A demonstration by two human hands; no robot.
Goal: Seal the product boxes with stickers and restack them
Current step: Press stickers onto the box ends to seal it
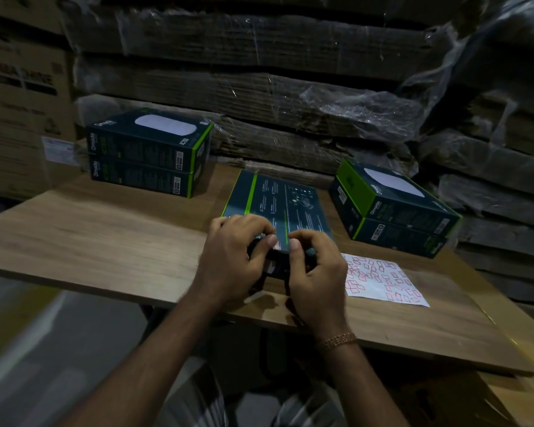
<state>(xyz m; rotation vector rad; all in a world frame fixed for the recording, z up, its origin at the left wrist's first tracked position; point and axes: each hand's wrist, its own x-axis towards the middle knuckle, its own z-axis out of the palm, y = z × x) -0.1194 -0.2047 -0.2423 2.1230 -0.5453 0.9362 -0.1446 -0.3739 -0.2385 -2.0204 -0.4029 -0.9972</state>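
A dark product box [282, 201] with green stripes lies flat in the middle of the wooden table [105, 235]. My left hand [238, 260] and my right hand [315, 272] curl round its near edge. Both thumbs press a small red-and-white sticker [278, 245] onto that edge. A stack of two matching boxes [148, 155] stands at the back left. Another stack of two [392, 211] stands at the right. A white sticker sheet [383, 280] with several red stickers lies to the right of my right hand.
Flattened cardboard bundles wrapped in plastic film [259, 87] rise like a wall behind the table. Large cartons [19, 103] stand at the far left. A cardboard box [512, 396] sits low at the right, beside the table's near edge.
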